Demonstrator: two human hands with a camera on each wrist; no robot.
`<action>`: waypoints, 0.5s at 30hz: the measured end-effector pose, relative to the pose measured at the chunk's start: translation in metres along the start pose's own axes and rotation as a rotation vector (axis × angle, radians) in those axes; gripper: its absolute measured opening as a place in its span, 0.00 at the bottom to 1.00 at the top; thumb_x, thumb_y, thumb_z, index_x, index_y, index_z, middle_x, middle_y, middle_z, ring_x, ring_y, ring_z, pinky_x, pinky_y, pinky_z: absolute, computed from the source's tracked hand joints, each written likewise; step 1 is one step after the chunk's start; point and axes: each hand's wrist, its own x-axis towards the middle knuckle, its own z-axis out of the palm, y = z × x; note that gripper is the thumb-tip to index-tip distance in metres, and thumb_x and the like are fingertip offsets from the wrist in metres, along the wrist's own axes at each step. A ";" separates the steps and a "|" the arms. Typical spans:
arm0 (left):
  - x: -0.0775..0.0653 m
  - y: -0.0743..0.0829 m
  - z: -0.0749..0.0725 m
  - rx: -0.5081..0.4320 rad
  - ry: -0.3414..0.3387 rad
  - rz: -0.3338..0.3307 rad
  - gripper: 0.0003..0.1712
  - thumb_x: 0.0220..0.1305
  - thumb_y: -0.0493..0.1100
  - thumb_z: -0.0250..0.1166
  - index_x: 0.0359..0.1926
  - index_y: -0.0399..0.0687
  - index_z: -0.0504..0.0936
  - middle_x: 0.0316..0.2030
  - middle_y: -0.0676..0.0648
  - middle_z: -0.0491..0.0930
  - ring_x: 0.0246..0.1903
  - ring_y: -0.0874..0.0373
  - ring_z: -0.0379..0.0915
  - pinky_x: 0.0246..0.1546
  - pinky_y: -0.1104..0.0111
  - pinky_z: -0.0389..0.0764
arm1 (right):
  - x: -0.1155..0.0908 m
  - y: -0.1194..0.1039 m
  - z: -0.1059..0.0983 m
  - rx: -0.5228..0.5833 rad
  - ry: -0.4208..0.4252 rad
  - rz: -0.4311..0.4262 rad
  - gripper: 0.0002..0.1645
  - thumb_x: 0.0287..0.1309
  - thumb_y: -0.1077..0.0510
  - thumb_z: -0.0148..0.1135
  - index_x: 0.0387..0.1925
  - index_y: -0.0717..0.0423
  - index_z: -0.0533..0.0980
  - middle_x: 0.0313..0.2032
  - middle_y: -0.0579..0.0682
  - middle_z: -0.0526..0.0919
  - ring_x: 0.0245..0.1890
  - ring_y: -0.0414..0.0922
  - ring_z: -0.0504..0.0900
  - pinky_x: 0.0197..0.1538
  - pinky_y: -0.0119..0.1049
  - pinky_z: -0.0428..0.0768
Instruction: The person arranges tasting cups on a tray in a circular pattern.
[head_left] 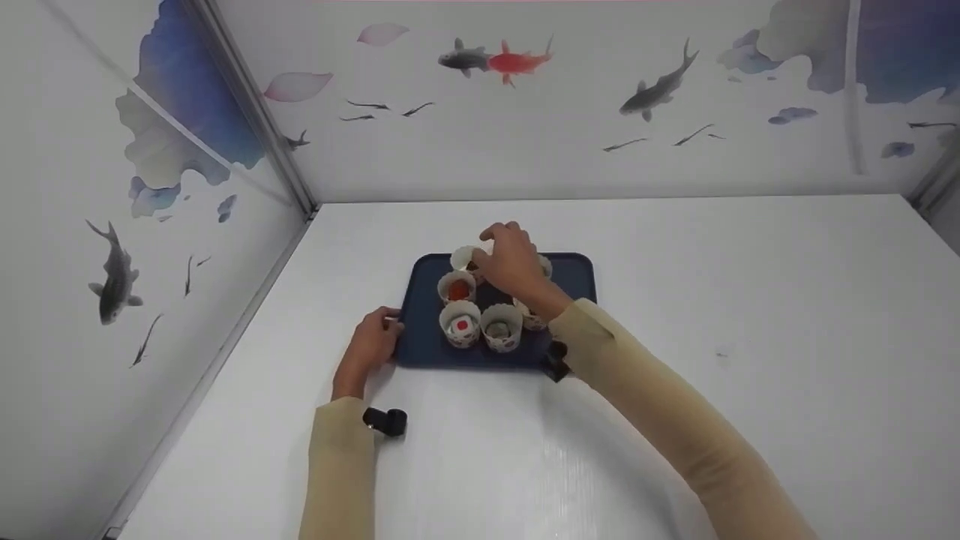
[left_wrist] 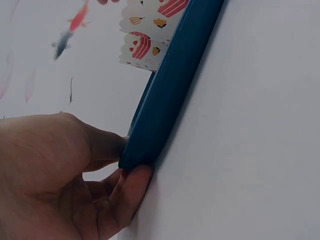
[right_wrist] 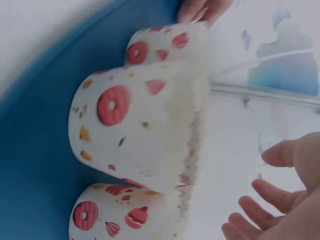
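A dark blue tray (head_left: 420, 341) lies on the white table, bearing several paper baking cups printed with donuts and sweets. My left hand (head_left: 373, 341) grips its left edge; in the left wrist view, thumb and fingers pinch the tray rim (left_wrist: 165, 105). Over the back cups hovers my right hand (head_left: 514, 262), fingers loosely spread and nothing in them. The front-left cup (head_left: 463, 342) contains a white piece with a red spot, the front-middle cup (head_left: 502, 346) a greyish one. Something orange-red (head_left: 458, 289) sits in the cup behind. My right hand and forearm partly hide the other cups.
The white table (head_left: 750, 300) extends around the tray on every side. White walls with painted fish (head_left: 517, 64) stand behind and to the left, meeting at a metal corner post (head_left: 255, 105). A small mark (head_left: 721, 354) shows on the table at right.
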 end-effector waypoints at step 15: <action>0.001 -0.005 -0.015 -0.061 -0.076 -0.018 0.24 0.78 0.41 0.48 0.69 0.35 0.69 0.57 0.31 0.77 0.49 0.48 0.79 0.41 0.64 0.83 | -0.067 0.015 -0.068 0.167 -0.074 -0.044 0.26 0.71 0.49 0.57 0.64 0.57 0.72 0.65 0.58 0.72 0.67 0.55 0.71 0.68 0.53 0.71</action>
